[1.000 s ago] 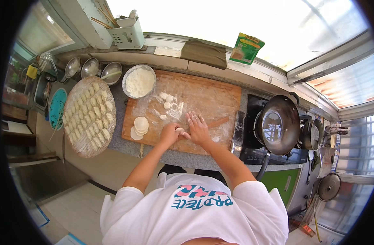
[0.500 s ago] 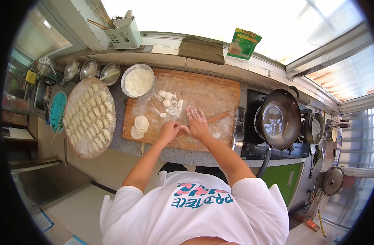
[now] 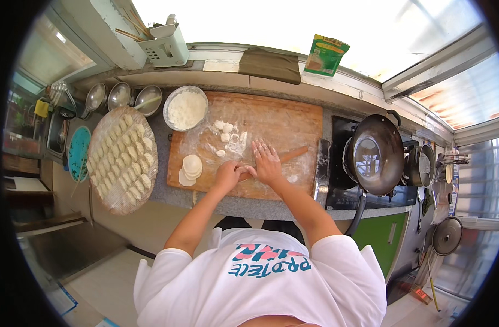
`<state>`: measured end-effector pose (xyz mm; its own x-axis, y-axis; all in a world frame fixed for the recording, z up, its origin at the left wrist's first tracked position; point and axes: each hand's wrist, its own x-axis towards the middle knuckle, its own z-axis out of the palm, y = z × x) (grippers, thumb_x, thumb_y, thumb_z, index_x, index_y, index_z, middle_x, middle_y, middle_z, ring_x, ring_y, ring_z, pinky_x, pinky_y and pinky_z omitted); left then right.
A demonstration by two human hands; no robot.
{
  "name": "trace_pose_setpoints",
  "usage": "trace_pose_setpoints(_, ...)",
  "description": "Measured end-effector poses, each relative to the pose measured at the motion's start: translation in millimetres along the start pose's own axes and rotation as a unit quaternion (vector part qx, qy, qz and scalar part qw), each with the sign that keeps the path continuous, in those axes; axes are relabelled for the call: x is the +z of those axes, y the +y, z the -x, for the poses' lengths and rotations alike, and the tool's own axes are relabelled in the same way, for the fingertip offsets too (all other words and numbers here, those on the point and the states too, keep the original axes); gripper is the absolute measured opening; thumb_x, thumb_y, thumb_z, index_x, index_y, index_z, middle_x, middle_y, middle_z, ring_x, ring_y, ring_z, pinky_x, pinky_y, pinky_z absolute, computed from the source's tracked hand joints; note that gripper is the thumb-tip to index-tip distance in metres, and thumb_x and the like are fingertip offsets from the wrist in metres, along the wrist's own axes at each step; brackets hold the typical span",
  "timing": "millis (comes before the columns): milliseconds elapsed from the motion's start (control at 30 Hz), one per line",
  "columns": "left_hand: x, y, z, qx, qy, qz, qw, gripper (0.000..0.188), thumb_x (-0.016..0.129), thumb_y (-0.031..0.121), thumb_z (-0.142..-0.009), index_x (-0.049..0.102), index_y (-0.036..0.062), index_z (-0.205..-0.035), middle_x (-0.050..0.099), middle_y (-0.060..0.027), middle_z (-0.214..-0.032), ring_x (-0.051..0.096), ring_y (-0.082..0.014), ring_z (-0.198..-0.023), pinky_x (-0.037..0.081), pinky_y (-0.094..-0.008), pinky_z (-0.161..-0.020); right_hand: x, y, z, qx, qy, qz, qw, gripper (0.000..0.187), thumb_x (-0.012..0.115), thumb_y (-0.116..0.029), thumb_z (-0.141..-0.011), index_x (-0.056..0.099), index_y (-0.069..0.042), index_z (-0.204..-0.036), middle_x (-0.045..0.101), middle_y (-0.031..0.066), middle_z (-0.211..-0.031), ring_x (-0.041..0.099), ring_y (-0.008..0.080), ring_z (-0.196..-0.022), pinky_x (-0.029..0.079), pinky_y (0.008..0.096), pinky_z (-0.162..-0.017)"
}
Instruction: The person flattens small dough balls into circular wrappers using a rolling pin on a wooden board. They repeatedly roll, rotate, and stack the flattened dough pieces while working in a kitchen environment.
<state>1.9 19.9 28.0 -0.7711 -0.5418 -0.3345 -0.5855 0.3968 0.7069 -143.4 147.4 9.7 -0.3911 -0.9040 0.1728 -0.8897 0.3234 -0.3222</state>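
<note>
On a floured wooden board (image 3: 285, 117) lies a wooden rolling pin (image 3: 294, 154), slanting out to the right from beneath my right hand (image 3: 268, 163). That hand is flat on the pin, its floury fingers stretched forward. Close against it, my left hand (image 3: 228, 175) has its fingers drawn together near the right thumb. Whatever it pinches is hidden by the fingers. Left of my hands, a small stack of round dough wrappers (image 3: 192, 165) rests on the board. Beyond them sit several small dough pieces (image 3: 226, 128) among loose flour.
A bowl of flour (image 3: 186, 108) stands at the board's far left corner. Further left is a round tray (image 3: 99, 192) bearing rows of dumplings, beside a teal basin (image 3: 79, 153) and metal bowls (image 3: 120, 95). A large wok (image 3: 376, 158) occupies the stove at right.
The whole scene sits slightly further right in the picture. My hands keep nearly the same pose over the rolling pin; nothing is visibly taken up or let go.
</note>
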Motion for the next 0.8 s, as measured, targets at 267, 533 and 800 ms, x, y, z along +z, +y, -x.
trace_pose_setpoints(267, 16.8, -15.5, 5.3, 0.207, 0.014, -0.08, 0.975, 0.011, 0.069, 0.008, -0.079, 0.074, 0.0066, -0.089, 0.067, -0.0129, -0.1, 0.062, -0.035, -0.102, 0.05, -0.0433, -0.09, -12.4, -6.0, 82.6, -0.014, -0.019, -0.01, 1.0, 0.087, 0.068, -0.052, -0.085, 0.04, -0.002, -0.151, 0.045, 0.0213, -0.153, 0.04, 0.0339, -0.143, 0.033, 0.05, -0.114)
trace_pose_setpoints(533, 3.8, -24.3, -11.5, 0.016, -0.024, -0.021, 0.999, 0.008, 0.071, 0.012, -0.082, 0.072, 0.0064, -0.086, 0.067, -0.0136, -0.1, 0.063, -0.0337, -0.099, 0.051, -0.0423, -0.088, -1.9, -10.7, 3.3, 0.025, 0.021, -0.022, 0.999, 0.083, 0.069, -0.046, -0.086, 0.041, -0.002, -0.151, 0.045, 0.019, -0.154, 0.042, 0.0335, -0.143, 0.032, 0.0517, -0.114)
trace_pose_setpoints(800, 12.6, -20.2, -3.6, 0.271, 0.021, -0.012, 0.962, 0.009, 0.067, 0.006, -0.081, 0.072, 0.006, -0.088, 0.066, -0.0153, -0.098, 0.061, -0.0352, -0.101, 0.05, -0.0427, -0.089, -5.4, -6.9, 95.0, 0.0, -0.01, 0.002, 1.0, 0.085, 0.068, -0.051, -0.085, 0.041, -0.002, -0.15, 0.046, 0.0183, -0.153, 0.042, 0.0338, -0.143, 0.033, 0.0515, -0.113)
